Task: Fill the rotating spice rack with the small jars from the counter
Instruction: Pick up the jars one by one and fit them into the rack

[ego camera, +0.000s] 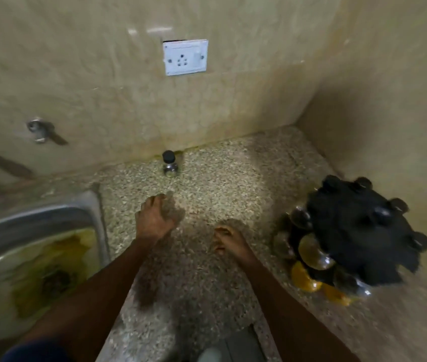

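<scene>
Both forearms come up from the 6 o'clock edge over the speckled counter (233, 173). L hand (155, 218) is at about centre, blurred, fingers loosely spread & relaxed, holding nothing; it sits above the counter, can't tell if touching. R hand (229, 240) is just to its 4 o'clock, fingers curled loosely, nothing in it as far as the blur shows. One small jar (169, 163) w/ black cap stands upright at 12 o'clock from the L hand, right against the base of the back wall, well apart from both hands. Rotating spice rack (358, 236) is at 3 o'clock, near the corner wall: black top, black-capped jars poking out round its rim, more jars w/ yellow-orange & brownish contents showing on its lower left side. Rack is blurred, so can't count slots. Steel sink (37, 231) at 9 o'clock, yellowish stain in the basin. White wall socket (185, 57) at 12 o'clock high on the tiles; metal tap fitting (40, 130) at 10 o'clock.
</scene>
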